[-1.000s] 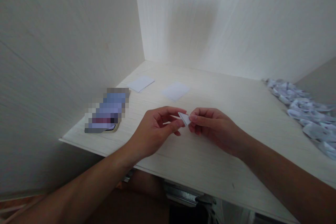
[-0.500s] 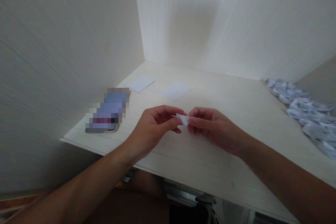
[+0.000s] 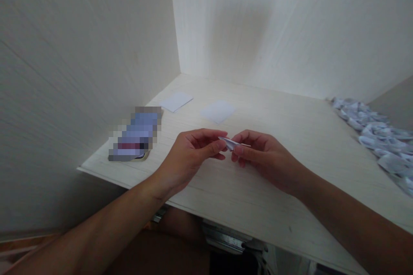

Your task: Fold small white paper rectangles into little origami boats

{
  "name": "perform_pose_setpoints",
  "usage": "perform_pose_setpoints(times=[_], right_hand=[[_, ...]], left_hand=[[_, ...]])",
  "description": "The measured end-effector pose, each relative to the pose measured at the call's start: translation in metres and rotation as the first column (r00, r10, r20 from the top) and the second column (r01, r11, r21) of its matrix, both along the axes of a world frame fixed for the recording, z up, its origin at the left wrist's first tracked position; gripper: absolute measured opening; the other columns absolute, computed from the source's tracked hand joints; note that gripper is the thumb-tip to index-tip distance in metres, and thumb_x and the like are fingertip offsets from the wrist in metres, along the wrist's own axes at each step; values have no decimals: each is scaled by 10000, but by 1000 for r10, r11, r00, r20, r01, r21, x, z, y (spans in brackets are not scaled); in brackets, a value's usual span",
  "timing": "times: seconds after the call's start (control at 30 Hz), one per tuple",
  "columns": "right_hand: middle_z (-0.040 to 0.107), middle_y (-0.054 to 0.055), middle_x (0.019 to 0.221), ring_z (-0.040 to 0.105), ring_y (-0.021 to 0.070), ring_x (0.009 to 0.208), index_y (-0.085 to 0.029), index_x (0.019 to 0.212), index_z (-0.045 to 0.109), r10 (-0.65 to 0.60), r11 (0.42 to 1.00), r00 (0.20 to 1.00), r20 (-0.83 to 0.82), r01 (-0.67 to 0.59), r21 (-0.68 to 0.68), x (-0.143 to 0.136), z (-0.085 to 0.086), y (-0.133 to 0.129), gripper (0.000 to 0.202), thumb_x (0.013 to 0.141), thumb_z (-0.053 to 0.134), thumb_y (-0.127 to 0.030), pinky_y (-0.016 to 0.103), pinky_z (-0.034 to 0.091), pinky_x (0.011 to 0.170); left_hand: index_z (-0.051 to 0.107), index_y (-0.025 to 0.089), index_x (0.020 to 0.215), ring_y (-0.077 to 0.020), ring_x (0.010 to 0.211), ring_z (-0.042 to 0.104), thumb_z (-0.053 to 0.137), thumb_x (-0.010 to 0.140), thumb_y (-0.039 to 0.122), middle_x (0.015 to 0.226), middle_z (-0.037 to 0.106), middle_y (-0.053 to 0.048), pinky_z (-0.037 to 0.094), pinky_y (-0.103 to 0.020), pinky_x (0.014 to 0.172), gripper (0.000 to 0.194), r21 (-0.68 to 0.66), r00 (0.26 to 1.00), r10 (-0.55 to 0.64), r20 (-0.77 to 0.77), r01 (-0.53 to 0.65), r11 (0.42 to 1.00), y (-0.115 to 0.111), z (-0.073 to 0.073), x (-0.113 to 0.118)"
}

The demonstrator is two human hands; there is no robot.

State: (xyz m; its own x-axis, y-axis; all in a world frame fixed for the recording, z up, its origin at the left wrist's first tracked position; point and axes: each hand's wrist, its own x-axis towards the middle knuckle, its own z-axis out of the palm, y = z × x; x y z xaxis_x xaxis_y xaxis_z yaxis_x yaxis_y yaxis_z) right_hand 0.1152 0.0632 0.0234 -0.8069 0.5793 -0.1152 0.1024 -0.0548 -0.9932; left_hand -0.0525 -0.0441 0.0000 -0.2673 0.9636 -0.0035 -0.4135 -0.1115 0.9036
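A small piece of folded white paper (image 3: 229,143) is pinched between my two hands, just above the table. My left hand (image 3: 200,148) has its thumb and fingertips closed on the paper's left end. On the right end, the thumb and curled fingers of my right hand (image 3: 258,148) grip it, and a thin edge of paper pokes out above that thumb. Parts of the folds are hidden behind my fingers. Beyond my hands, a flat white paper sheet (image 3: 218,111) lies on the table, with a small stack of white paper (image 3: 176,101) to its left.
A phone (image 3: 137,133), its screen pixelated, lies at the table's left side. Many folded white paper pieces (image 3: 377,135) are heaped along the right side. Pale walls (image 3: 226,21) rise behind and left of the white table (image 3: 290,129). Its front edge runs beneath my forearms.
The folded paper has been turned between my fingers, so it now looks narrower and flatter, with an edge pointing right. Both hands stay nearly in place. The whole view has shifted slightly.
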Motion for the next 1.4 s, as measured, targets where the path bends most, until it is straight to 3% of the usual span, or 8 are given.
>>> perform_pose_setpoints(times=[0.13,0.2,0.4,0.57,0.7,0.93,1.27,1.4], right_hand=[[672,10,803,588,126,690,-191,858,716,-6,993,1000,-19,4,-121,-1,0,-1,229,757,825,-364,270,474,650],[669,13,794,588,127,691,-187,837,713,-11,994,1000,-20,8,-113,-1,0,-2,236,769,822,-384,269,474,646],[643,-14,702,553,115,625,-197,801,689,-51,994,998,25,48,94,-3,3,-6,236,836,773,-415,258,468,613],[668,1,713,570,129,638,-201,781,704,-88,958,995,53,70,277,-2,5,-6,223,870,739,-403,269,467,617],[685,13,725,594,150,669,-215,783,711,-88,936,995,50,65,346,-2,4,-7,229,898,715,-412,287,490,648],[722,26,788,647,183,729,-262,811,713,-143,927,990,-8,137,350,-3,7,-13,178,895,725,-419,319,532,693],[705,23,760,643,176,696,-261,812,720,-160,886,987,-20,153,438,-3,10,-17,152,892,729,-391,319,532,671],[690,20,747,596,157,662,-256,793,741,-175,933,984,-30,175,313,-3,9,-15,183,852,776,-425,313,515,667]], left_hand=[[817,192,960,-136,726,713,887,736,246,857,801,-38,586,-277,718,241,-20,1000,-8,-16,7,1000,0,0,0],[819,195,967,-125,710,708,890,735,249,847,798,-32,583,-261,706,249,-20,999,-20,-26,20,1000,-1,0,0],[790,174,1027,-131,758,704,845,795,256,855,773,-34,586,-265,730,253,-23,994,-67,-84,65,998,-2,1,1],[772,159,994,-141,759,695,831,805,273,822,759,-38,597,-284,732,228,-27,990,-83,-113,80,996,-1,0,1],[756,159,963,-137,755,696,819,811,252,845,751,-35,597,-275,707,189,-10,991,-72,-112,71,997,-1,0,1],[717,154,994,-118,729,682,829,782,172,806,742,-15,603,-262,704,240,42,992,-117,-39,118,992,-2,5,2],[742,154,955,-124,742,671,815,809,205,824,741,-27,605,-255,657,171,60,995,-91,-41,93,994,0,2,3],[755,167,971,-136,772,697,816,822,221,852,754,-37,607,-249,666,170,88,994,-108,4,108,990,-1,2,2]])
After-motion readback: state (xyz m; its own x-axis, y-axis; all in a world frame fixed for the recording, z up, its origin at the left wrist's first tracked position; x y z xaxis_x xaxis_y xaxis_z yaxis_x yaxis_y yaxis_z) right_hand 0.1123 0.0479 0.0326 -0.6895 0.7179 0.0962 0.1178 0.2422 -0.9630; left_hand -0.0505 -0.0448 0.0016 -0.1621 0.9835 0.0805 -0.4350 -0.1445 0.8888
